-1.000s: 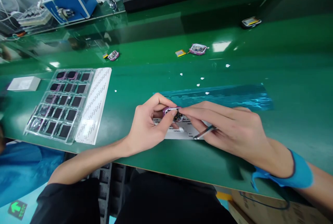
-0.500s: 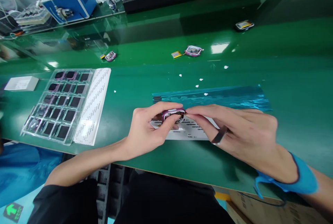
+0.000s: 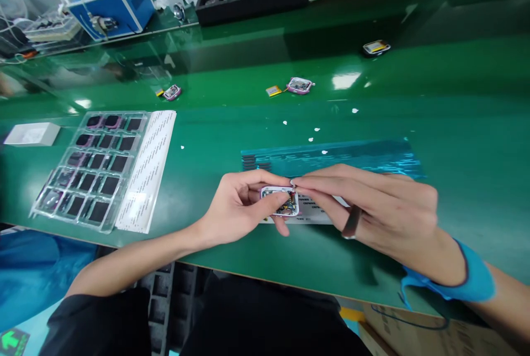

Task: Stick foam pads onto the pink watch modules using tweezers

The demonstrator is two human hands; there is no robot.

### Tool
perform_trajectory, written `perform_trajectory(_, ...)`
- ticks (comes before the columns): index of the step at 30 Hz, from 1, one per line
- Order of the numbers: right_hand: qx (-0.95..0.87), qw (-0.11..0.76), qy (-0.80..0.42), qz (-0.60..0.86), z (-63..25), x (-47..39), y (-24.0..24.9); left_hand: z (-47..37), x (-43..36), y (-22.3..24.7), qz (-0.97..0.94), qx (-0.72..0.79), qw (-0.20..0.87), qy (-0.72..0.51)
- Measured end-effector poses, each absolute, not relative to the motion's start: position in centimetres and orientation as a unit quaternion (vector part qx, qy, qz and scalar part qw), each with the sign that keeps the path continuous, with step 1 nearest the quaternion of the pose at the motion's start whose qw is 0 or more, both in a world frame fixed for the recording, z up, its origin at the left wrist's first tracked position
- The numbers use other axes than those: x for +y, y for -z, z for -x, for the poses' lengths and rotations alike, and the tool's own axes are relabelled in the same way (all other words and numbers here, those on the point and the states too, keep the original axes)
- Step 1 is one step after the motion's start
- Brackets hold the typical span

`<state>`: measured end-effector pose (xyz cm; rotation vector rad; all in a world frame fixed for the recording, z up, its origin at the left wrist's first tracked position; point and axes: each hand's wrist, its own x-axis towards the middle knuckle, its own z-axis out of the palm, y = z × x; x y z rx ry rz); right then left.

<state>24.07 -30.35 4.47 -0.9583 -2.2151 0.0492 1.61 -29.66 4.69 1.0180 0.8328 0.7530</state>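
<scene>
My left hand (image 3: pixel 244 204) grips an opened smartwatch case (image 3: pixel 293 205) with a pale rim, its circuit board facing up. The left thumb lies across the board and hides part of it. My right hand (image 3: pixel 372 207) is pinched at the case's upper right corner, where a tiny whitish bit (image 3: pixel 292 183) shows at the fingertips. What exactly the fingertips hold is too small to tell. A shiny metallic piece (image 3: pixel 351 222) shows between the right hand's lower fingers. Beneath the hands lie a printed white sheet (image 3: pixel 321 212) and a blue film strip (image 3: pixel 364 157) with dark pieces at its left end.
On the left stands a clear compartment tray (image 3: pixel 111 201) of watch screens beside a white printed strip (image 3: pixel 143 179). Opened watches (image 3: pixel 300 85) with yellow batteries (image 3: pixel 274 91) lie farther back. Small white bits (image 3: pixel 324 152) are scattered about. A blue box device (image 3: pixel 114 5) and black tray (image 3: pixel 256 0) stand behind.
The watch case has been tipped so its inside faces me more fully and sits slightly lower. The right hand stays pinched at its corner. The view has shifted slightly.
</scene>
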Motion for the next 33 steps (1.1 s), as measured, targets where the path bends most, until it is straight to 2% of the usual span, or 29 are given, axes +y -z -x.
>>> perform_trajectory(6,-0.892,0.323,0.062,0.310,-24.7,-30.1,-4.0,-1.8,-29.6,-4.7,-0.476,0.391,0.717,-0.327)
perform_trajectory(11,-0.847,0.282,0.208,0.400,-25.4,-29.0,-3.9,-1.8,-29.6,-4.6,-0.498,0.414,0.694,-0.314)
perform_trajectory(17,-0.911,0.277,0.118,0.282,-27.1,-29.0,-2.9,-1.7,-29.3,-4.6,-0.489,0.397,0.701,-0.334)
perform_trajectory(28,-0.906,0.329,0.087,0.253,-25.9,-30.0,-1.4,-2.2,-30.4,-4.1,-0.547,0.418,0.642,-0.336)
perform_trajectory(33,-0.897,0.327,0.107,0.278,-24.7,-30.7,-1.0,-2.5,-30.8,-3.5,-0.594,0.430,0.569,-0.373)
